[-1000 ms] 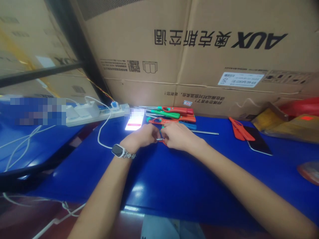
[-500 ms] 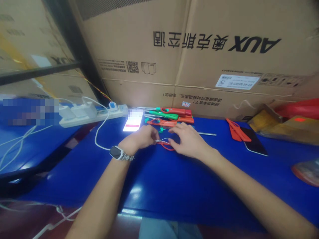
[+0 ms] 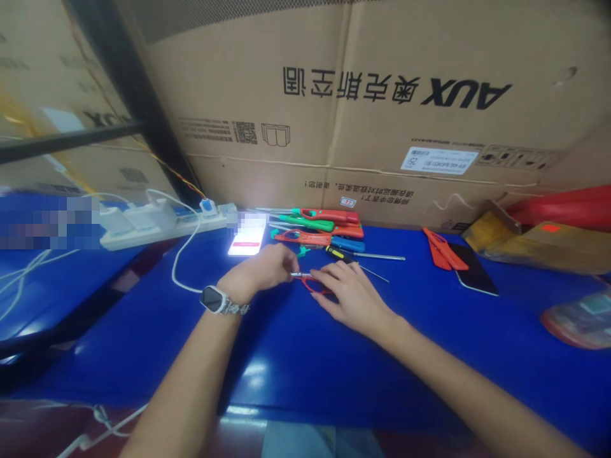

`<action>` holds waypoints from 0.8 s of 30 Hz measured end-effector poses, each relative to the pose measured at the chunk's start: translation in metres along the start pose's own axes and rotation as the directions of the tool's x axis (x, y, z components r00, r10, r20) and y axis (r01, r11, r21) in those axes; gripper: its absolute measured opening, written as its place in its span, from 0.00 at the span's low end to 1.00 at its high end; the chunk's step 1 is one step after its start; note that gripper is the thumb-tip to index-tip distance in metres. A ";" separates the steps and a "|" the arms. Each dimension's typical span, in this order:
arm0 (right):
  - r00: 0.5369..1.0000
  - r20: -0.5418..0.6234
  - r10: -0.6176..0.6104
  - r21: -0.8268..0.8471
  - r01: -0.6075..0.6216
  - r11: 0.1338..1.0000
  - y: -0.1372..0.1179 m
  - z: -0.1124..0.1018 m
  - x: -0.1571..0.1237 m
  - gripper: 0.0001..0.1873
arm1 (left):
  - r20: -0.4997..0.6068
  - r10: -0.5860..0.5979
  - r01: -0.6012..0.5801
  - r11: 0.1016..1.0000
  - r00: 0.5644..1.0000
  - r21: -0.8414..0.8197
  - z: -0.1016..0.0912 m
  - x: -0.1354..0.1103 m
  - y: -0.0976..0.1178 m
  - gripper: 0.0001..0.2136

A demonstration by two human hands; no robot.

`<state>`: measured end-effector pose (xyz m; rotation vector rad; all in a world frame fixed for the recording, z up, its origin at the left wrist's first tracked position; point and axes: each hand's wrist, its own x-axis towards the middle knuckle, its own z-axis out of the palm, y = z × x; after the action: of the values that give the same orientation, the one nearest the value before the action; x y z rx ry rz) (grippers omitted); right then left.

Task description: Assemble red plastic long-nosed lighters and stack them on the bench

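On a blue table (image 3: 305, 369), my left hand (image 3: 260, 272), with a watch on its wrist, is curled and pinches the metal end of a small red-handled tool (image 3: 312, 283). My right hand (image 3: 351, 292) lies over the tool's red part with fingers stretched out and apart, pressing it against the table. Just behind the hands lies a heap of long lighters (image 3: 319, 228) in red, green and blue. A lit phone (image 3: 247, 236) lies to the left of them.
A big cardboard box (image 3: 382, 108) walls off the back of the table. A power strip (image 3: 157, 222) with chargers and white cables sits at the left. A dark phone (image 3: 470, 268) with red pieces lies at the right, near yellow bags (image 3: 534, 245) and a plastic packet (image 3: 577, 318).
My right hand has let go of its pinch, spread its fingers and drawn back towards me over the red tool. My left hand keeps its grip. The view has shifted slightly.
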<state>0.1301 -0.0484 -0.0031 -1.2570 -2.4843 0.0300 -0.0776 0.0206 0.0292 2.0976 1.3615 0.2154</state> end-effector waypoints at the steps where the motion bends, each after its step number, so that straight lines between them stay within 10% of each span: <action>1: 1.000 -0.002 -0.007 0.006 0.007 1.000 0.000 0.001 0.000 0.17 | 0.003 0.005 -0.005 1.000 1.000 -0.006 0.000 0.000 0.000 0.09; 24: 0.999 0.047 -0.028 0.037 0.026 0.999 0.009 0.005 -0.005 0.22 | 0.073 0.112 -0.106 0.991 0.991 -0.078 -0.004 0.001 -0.002 0.11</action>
<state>0.1386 -0.0458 -0.0105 -1.2208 -2.5288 0.0992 -0.0805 0.0233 0.0311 2.0986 1.1775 0.2246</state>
